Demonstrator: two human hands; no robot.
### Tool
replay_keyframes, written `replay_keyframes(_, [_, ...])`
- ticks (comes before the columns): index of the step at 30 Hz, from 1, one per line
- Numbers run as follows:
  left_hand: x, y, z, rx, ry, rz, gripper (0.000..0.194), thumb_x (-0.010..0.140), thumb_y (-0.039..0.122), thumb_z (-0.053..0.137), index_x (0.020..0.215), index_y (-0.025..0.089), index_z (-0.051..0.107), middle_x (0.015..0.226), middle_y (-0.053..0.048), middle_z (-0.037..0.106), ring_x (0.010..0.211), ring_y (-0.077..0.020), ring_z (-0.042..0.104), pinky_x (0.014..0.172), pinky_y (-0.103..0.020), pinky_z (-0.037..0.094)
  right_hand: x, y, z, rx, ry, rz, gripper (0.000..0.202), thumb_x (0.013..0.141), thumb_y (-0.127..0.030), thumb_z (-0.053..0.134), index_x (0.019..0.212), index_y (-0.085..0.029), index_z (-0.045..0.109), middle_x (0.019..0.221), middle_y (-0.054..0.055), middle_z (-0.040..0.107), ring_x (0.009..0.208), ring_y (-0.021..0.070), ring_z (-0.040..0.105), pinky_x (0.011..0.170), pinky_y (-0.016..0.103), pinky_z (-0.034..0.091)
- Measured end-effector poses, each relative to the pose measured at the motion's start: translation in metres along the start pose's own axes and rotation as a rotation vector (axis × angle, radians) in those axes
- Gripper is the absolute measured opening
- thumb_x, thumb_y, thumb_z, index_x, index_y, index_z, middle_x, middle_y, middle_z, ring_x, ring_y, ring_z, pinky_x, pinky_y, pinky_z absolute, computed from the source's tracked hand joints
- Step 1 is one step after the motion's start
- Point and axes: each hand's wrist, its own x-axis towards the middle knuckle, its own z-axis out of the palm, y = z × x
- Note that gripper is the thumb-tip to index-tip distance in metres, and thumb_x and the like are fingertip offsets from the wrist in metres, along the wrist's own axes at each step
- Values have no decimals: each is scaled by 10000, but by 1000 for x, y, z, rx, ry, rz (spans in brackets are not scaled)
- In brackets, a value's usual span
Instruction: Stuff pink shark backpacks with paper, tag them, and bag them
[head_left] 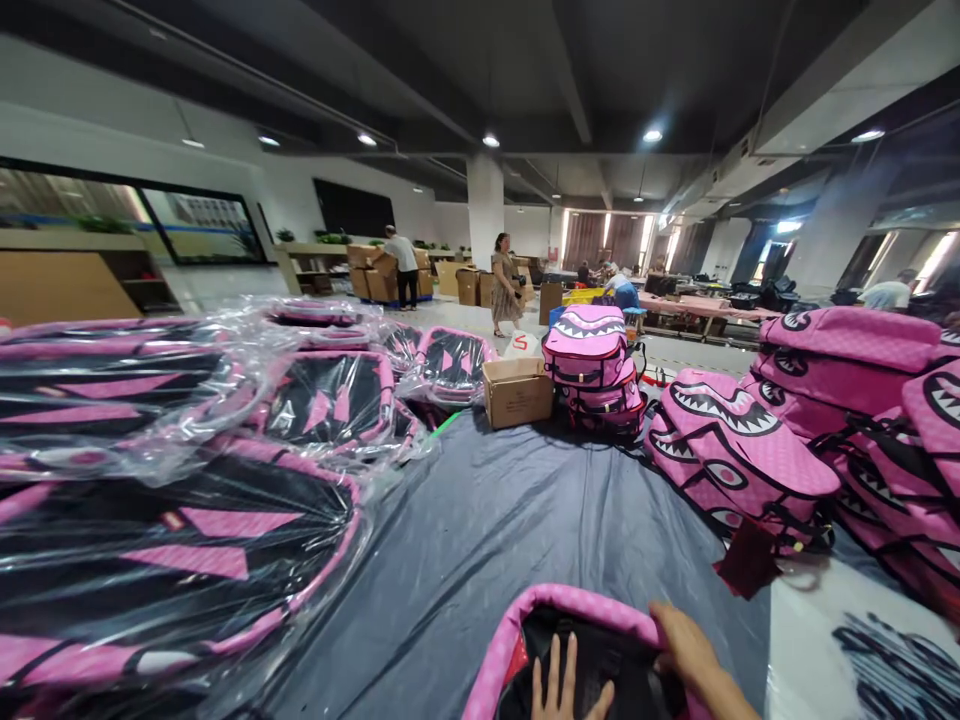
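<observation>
A pink backpack (559, 598) lies on the grey table cover (480, 520) at the bottom of the view, its black side facing up. My left hand (561, 690) rests on that black side with its fingers spread. At the bag's right edge, my right hand (686, 645) is closed around the pink rim. The lower part of the bag is cut off by the frame.
Backpacks in clear plastic (225, 540) are piled along the left. Pink shark-mouth backpacks (739, 440) stack up on the right, near a white printed bag (840, 640). A cardboard box (517, 393) stands ahead. Several people are further off, one walking (505, 285).
</observation>
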Motion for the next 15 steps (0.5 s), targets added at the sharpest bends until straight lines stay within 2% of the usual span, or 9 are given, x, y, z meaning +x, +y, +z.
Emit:
replay_keyframes(3, [9,-15,-32,-198,-99,212,781,806,680,631,1490,540,280,1576,-105,399,1324,-423,525,980,-659,471,24,-17,-27,-52,-217,34,406,491,-21,810,816,-257,749,874,25,770,933,282,741,752,290,543])
replay_keyframes(5, [22,-21,-58,-320,-306,120,846,778,751,605,1512,493,271,1668,-113,167,1436,-478,342,1038,-719,375,41,-19,-34,-51,-278,55,328,508,-77,854,769,-235,736,839,34,760,891,271,739,719,283,530])
replay_keyframes(7, [36,-22,-78,-391,-414,16,754,819,679,625,1490,494,334,1690,-69,80,1478,-477,234,1104,-719,280,45,-16,-32,-57,-312,82,378,515,-103,884,844,-218,737,898,65,761,943,290,725,745,301,535])
replay_keyframes(8, [41,-22,-84,-417,-445,-14,722,825,651,641,1475,496,368,1692,-59,78,1484,-474,212,1121,-709,258,39,-15,-29,-63,-303,97,418,554,-126,882,936,-207,732,983,90,756,997,302,709,789,325,540])
replay_keyframes(10, [47,-19,-91,-461,-493,-39,676,835,620,650,1455,500,408,1690,-40,99,1486,-462,201,1144,-692,229,5,-20,-23,-85,-245,138,499,696,-164,816,1171,-176,665,1233,157,680,1182,326,627,928,395,521])
replay_keyframes(12, [48,-16,-95,-493,-520,-45,651,844,621,636,1448,494,429,1682,-36,137,1484,-455,203,1154,-686,216,-58,-38,-18,-82,-80,99,500,846,-175,674,1333,-153,561,1427,193,544,1346,324,496,1060,469,454])
replay_keyframes(14, [49,-15,-99,-509,-546,-50,632,857,629,612,1448,480,445,1674,-41,167,1488,-451,193,1161,-684,200,-135,-68,-13,-34,107,-76,490,933,-206,556,1417,-170,493,1516,171,459,1435,303,386,1142,517,380])
replay_keyframes(15, [51,-15,-101,-511,-563,-53,625,863,631,602,1448,472,451,1671,-46,175,1491,-452,184,1163,-685,189,-172,-85,-11,1,155,-195,509,954,-243,530,1456,-190,459,1543,149,434,1459,296,349,1165,533,349])
